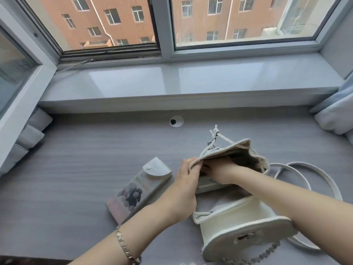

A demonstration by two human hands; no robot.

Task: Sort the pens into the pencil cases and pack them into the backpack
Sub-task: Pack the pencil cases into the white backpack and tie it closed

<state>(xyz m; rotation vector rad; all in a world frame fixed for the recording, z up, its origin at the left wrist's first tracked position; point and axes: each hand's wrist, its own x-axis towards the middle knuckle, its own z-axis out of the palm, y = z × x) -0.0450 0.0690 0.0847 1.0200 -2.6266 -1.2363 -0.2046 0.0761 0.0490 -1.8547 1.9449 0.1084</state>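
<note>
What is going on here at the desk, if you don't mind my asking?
A person is packing a white backpack that lies on the desk. The left hand grips the rim of its opening while the right hand reaches inside, its fingers hidden. One pencil case, flap closed, lies on the desk left of the bag, not yet packed.

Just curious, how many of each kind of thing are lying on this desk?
White backpack: 1
Pencil cases: 2, a printed case on the desk, a pale case partly in the backpack
Pens in view: 0
Total: 3
</note>
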